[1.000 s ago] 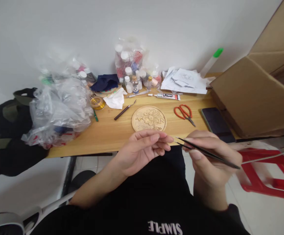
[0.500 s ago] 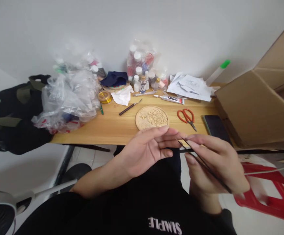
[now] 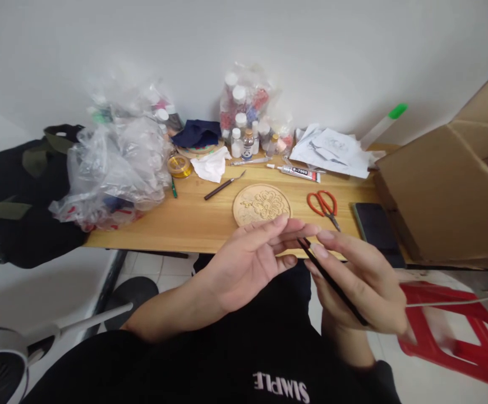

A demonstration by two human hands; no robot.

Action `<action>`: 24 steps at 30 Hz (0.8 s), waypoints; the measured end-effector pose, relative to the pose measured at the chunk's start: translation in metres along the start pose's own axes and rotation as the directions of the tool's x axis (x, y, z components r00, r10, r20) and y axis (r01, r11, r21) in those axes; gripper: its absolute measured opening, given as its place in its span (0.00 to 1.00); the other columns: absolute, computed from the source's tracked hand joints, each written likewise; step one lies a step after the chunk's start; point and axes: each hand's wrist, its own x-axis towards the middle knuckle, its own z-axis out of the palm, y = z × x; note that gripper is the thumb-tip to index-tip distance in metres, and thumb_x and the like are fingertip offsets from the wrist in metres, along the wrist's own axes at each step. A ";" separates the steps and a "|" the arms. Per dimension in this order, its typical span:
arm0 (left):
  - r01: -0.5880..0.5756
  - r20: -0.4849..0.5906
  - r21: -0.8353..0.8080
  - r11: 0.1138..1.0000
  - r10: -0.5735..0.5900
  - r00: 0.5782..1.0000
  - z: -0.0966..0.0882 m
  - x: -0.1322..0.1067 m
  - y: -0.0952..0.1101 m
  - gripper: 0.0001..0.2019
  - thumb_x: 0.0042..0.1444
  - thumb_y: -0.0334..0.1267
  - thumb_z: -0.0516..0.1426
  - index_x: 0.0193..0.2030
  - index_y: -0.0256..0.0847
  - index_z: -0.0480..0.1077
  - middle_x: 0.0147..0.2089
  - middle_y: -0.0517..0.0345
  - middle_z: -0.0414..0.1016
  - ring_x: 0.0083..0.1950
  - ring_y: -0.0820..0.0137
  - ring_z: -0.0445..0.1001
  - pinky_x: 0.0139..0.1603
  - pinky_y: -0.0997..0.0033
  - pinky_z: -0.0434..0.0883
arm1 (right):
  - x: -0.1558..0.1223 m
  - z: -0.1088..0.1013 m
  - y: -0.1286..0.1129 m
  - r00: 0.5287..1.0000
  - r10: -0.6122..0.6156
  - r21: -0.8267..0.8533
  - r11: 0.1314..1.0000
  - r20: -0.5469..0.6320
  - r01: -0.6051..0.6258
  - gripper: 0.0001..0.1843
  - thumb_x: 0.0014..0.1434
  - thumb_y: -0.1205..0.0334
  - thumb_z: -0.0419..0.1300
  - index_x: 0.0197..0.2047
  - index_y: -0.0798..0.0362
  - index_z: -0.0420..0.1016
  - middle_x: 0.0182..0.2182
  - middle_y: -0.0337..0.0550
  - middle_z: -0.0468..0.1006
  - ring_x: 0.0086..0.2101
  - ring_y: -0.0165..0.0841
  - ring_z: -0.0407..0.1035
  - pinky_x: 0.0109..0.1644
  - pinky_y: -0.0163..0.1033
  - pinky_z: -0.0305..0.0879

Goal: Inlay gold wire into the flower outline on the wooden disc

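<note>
Black tweezers [image 3: 335,285] are gripped in my right hand [image 3: 357,275], slanting up and left. Their tips reach close to the fingers of my left hand [image 3: 254,264], and I cannot tell whether they touch them. The left hand is open, palm turned up, fingers extended and slightly bent; nothing clear shows in it. Just beyond it on the table [image 3: 185,224] lies a round wooden disc [image 3: 263,205] with a flower pattern in gold-coloured lines. The left fingers cover its near edge.
Orange-handled scissors [image 3: 323,205], a phone [image 3: 374,227] and a cardboard box [image 3: 441,196] lie to the right. Behind are a B-7000 glue tube [image 3: 298,172], small bottles [image 3: 247,145] and papers [image 3: 332,151]. A craft knife [image 3: 225,185], gold wire spool [image 3: 179,166] and plastic bags [image 3: 118,163] sit left.
My right hand has moved left with the tweezers, bringing their tips nearer the left palm. The tweezers' arms look closer together. The left hand has barely moved.
</note>
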 end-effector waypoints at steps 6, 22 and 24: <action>0.006 0.044 -0.038 0.999 -0.004 0.999 0.002 0.019 0.017 0.07 0.60 0.38 0.61 0.33 0.41 0.78 0.37 0.60 0.80 0.41 0.75 0.76 0.46 0.75 0.71 | 0.026 0.011 0.019 0.986 -0.147 -0.084 0.987 -0.073 0.140 0.28 0.53 0.75 0.67 0.57 0.48 0.76 0.42 0.45 0.81 0.40 0.38 0.77 0.39 0.42 0.77; 0.028 -0.095 -0.084 0.996 -0.036 0.995 -0.011 0.070 0.063 0.06 0.58 0.39 0.62 0.32 0.40 0.76 0.42 0.59 0.79 0.43 0.74 0.75 0.43 0.75 0.69 | 0.071 0.038 0.063 0.995 -0.039 -0.078 0.996 0.094 0.046 0.30 0.53 0.74 0.67 0.58 0.45 0.74 0.42 0.41 0.82 0.38 0.37 0.75 0.39 0.44 0.76; 0.030 -0.087 -0.115 0.993 -0.041 0.995 -0.012 0.072 0.066 0.06 0.59 0.38 0.62 0.32 0.41 0.76 0.40 0.60 0.79 0.42 0.75 0.75 0.43 0.77 0.69 | 0.072 0.040 0.063 0.994 -0.030 -0.071 0.997 0.101 0.037 0.30 0.53 0.75 0.67 0.58 0.47 0.75 0.43 0.42 0.82 0.38 0.37 0.75 0.39 0.44 0.75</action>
